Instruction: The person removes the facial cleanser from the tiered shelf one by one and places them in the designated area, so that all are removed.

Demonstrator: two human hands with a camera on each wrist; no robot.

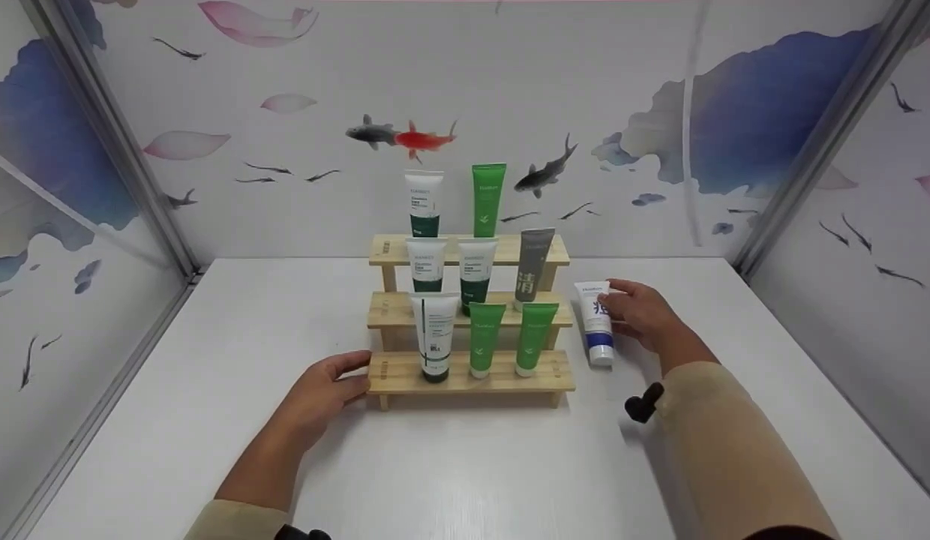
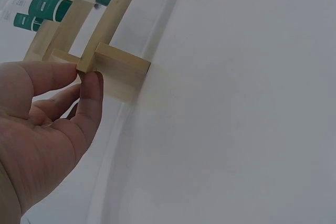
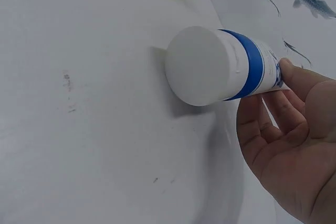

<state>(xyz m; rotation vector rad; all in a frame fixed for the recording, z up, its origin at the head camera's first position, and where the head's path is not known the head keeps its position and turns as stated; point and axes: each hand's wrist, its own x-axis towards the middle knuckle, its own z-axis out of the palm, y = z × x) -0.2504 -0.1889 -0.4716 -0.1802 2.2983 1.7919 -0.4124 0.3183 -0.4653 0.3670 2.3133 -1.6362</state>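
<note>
Closest: the left hand [image 1: 324, 394], pinching the left end of the lowest step [image 1: 463, 385] of the wooden stand [image 1: 394, 251]. Could drag the stand crooked if pulled too hard there. Might then tip over the big white tube [image 1: 435, 337] and two small green tubes [image 1: 483, 337], all standing on little caps.

A bit farther, just right of the stand: the blue-banded tube [image 1: 596, 319], cap down, pinched in the right hand [image 1: 646, 312] between thumb and fingers. Could slip, with only fingertips to hold it. Could bump the stand too, if swung left.

Next, on the middle step [image 1: 396, 319]: two white-and-green tubes [image 1: 427, 266] and a gray tube [image 1: 535, 266]. Perhaps easy to knock the gray one, being at the right end.

Farthest, on the top step [image 1: 508, 251]: a white-and-green tube [image 1: 424, 201] and a tall green tube [image 1: 488, 199]. Likely to wobble if jolted.

Shown only from the left wrist: the stand's side leg [image 2: 123, 59] up close. Only from the right wrist: the flat end of the white cap [image 3: 195, 66] and dark smudges [image 3: 67, 82] on the table [image 3: 105, 156]. Only from the head: the gray tube, and both hands together. Cannot tell whether the cap touches the table.
</note>
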